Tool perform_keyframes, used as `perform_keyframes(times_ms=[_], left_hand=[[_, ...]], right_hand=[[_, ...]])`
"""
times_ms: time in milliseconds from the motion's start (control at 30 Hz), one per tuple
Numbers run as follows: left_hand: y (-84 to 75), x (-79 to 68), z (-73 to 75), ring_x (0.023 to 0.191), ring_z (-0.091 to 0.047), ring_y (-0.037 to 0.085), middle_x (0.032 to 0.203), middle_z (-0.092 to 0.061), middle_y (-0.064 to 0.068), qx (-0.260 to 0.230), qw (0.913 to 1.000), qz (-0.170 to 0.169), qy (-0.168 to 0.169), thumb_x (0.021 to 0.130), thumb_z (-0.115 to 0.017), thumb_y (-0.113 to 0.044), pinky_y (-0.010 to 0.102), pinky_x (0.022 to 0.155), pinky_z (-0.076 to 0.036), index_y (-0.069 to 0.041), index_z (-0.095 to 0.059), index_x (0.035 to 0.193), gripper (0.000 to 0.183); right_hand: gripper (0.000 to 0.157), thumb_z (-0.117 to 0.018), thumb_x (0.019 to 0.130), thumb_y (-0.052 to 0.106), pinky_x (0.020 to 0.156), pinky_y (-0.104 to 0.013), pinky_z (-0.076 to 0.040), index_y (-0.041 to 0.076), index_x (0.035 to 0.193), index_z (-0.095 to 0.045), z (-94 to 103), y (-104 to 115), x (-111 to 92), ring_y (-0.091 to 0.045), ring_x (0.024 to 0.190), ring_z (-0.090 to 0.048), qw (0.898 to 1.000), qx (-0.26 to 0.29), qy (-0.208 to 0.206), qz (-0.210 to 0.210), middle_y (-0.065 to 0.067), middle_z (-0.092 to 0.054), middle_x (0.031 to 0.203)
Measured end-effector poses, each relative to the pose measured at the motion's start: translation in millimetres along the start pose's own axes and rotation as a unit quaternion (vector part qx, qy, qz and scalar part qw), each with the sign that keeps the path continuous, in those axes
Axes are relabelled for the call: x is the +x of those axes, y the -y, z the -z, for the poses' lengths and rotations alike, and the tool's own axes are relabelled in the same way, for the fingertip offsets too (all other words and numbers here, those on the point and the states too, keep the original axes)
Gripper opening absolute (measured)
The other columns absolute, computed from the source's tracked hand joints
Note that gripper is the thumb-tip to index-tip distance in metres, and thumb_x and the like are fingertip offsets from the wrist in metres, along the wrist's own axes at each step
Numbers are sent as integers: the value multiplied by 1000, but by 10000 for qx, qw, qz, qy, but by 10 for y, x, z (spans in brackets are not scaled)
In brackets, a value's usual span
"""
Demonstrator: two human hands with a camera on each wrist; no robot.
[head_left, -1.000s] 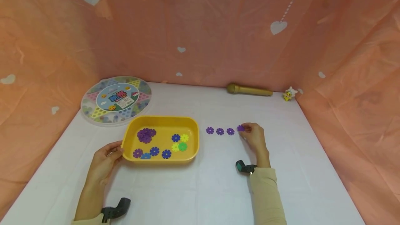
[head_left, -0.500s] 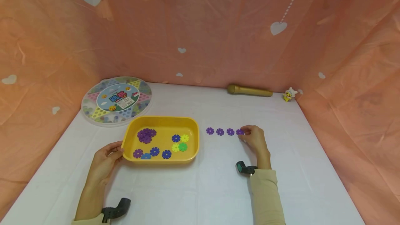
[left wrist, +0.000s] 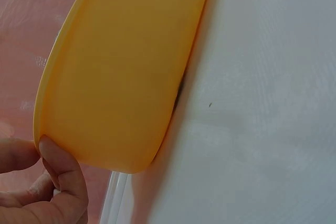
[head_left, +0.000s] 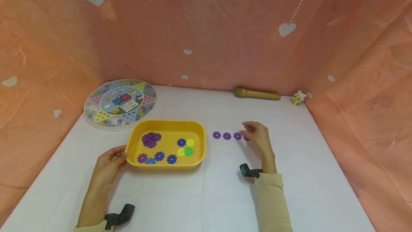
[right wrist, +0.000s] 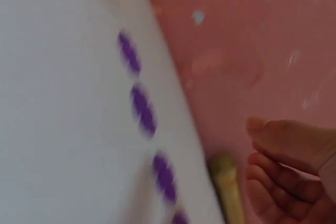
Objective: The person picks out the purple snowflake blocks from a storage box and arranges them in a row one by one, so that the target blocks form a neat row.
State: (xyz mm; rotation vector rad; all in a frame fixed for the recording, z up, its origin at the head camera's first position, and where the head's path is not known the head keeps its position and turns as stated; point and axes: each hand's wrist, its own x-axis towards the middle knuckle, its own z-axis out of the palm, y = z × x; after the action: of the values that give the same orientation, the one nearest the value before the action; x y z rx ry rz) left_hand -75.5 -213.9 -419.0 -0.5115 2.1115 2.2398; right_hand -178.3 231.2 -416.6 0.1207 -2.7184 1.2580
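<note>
My left hand [head_left: 105, 167] pinches the left rim of a yellow tray [head_left: 165, 166] between thumb and fingers; the left wrist view shows the same pinch on the tray's wall [left wrist: 115, 77]. Inside the tray lie a pile of purple snowflake discs [head_left: 150, 140], several blue discs [head_left: 172, 159], yellow discs [head_left: 190, 142] and a green disc [head_left: 188, 151]. To the tray's right, purple snowflake discs [head_left: 226, 136] lie in a row on the white cloth. My right hand [head_left: 259, 137] hovers over the row's right end with nothing between thumb and fingers, partly hiding the last disc [head_left: 246, 139].
A round Chinese checkers box [head_left: 120, 104] lies behind the tray at the left. Toward the back right are a gold microphone [head_left: 257, 93] and a small white and yellow figurine [head_left: 298, 97]. Peach cloth with hearts [head_left: 206, 28] walls the table on the back and sides.
My right hand set the purple disc down at the row's right end, let go of it, and has lifted slightly and moved left. The left hand and tray stay put.
</note>
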Motion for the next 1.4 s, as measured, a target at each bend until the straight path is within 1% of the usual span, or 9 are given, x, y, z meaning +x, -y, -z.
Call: perform_keyframes(times_ms=[100,267,433,600,833,967,1133,1300,1400], left_hand=[[-9,10,-11,73,-53,6,85,-51,-6,92,10000,8,-1,92,-53,0,17,68,-50,14,-41,125,38],[-12,19,-31,74,-51,6,85,-50,-7,141,9999,-11,21,92,-53,0,17,68,-50,13,-42,124,36],[9,14,-34,74,-51,5,85,-49,-6,165,9998,81,6,92,-53,-1,18,68,-49,14,-41,126,39],[16,9,-32,75,-50,5,88,-48,-6,258,9996,121,-33,93,-52,-2,17,69,-48,14,-38,129,42],[11,2,-21,75,-50,6,89,-50,-3,233,9997,98,-69,93,-53,-3,17,69,-49,13,-40,127,40],[3,4,-16,75,-51,7,91,-51,0,251,9996,58,-76,93,-53,-4,18,69,-49,12,-42,125,38],[-3,11,-12,73,-51,6,86,-50,-5,232,9997,45,-59,92,-54,-2,17,67,-49,13,-41,126,39],[-14,-1,-3,74,-52,6,87,-50,-5,228,9997,62,-13,92,-53,-1,16,68,-49,14,-40,126,40],[-3,-19,13,75,-52,6,88,-50,-5,237,9996,121,39,92,-53,-2,16,70,-50,14,-39,127,41]], right_hand=[[33,-73,80,10,84,-38,-51,-2,110,-65,-72,269,36,-29,92,-60,9971,581,-132,483,-19,-64,103],[31,-74,79,9,84,-39,-52,-3,107,-66,-352,712,75,-31,91,-61,9776,1631,-141,1320,-19,-64,102],[27,-72,80,7,82,-32,-53,-2,105,-66,-754,1082,62,-27,89,-63,9651,1809,350,1860,-16,-65,102],[26,-70,82,11,81,-26,-52,2,106,-67,-1126,1333,76,-18,89,-63,9686,1344,934,1873,-9,-66,102],[28,-69,84,18,82,-17,-48,7,110,-67,-1516,1629,69,-13,92,-61,9687,430,1714,1744,-4,-66,105],[29,-69,84,18,81,-13,-46,8,111,-66,-1734,1750,41,-10,92,-59,9611,114,2225,1630,-3,-66,104],[31,-72,81,18,76,-9,-45,7,110,-67,-1984,1820,4,-4,86,-60,9389,-438,2868,1854,0,-68,99],[35,-74,80,24,76,-7,-41,10,111,-67,-2159,1865,-82,-2,81,-54,9066,-1275,3290,2315,6,-66,94],[27,-74,80,25,69,-8,-36,13,103,-69,-2235,1873,-136,-5,75,-47,8826,-1696,3450,2706,8,-60,81]])
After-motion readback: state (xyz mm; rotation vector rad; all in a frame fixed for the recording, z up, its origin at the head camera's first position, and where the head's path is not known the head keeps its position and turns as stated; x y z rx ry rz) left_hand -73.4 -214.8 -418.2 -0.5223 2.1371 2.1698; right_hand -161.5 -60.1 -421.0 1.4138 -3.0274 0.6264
